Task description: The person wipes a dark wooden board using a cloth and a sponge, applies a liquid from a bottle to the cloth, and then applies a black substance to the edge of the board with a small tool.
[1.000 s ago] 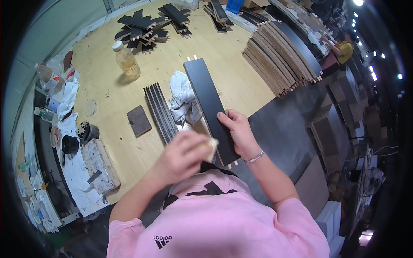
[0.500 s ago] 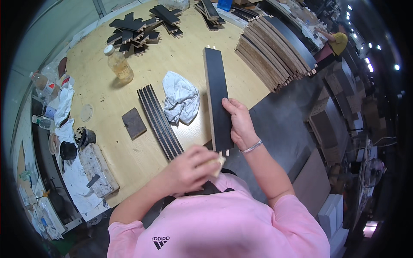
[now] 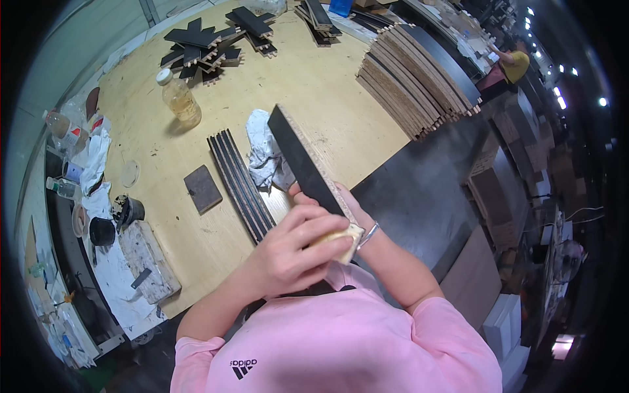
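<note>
My right hand (image 3: 350, 204) is closed around a long black-faced board (image 3: 303, 160), which is tilted so its raw particleboard edge shows. A bracelet circles that wrist. In my left hand (image 3: 295, 247) is a pale yellowish block, perhaps a sponge (image 3: 344, 243), held against the board's near end. The board hides part of a crumpled white cloth (image 3: 262, 150) on the table. Left of the cloth, several narrow black boards (image 3: 241, 187) stand on edge side by side. A dark brown square block (image 3: 203, 189) lies beside them.
A capped bottle of amber liquid (image 3: 181, 101) stands on the wooden table (image 3: 288, 72). Stacked black boards (image 3: 196, 44) lie at the back, and a large board pile (image 3: 416, 78) at the right. Black cups (image 3: 103, 230) stand at the left edge. Another person (image 3: 514, 62) works far right.
The board has turned from nearly upright, broad face showing, to leaning left with its edge showing. My left hand has moved right and brought the yellowish block to the board's near end.
</note>
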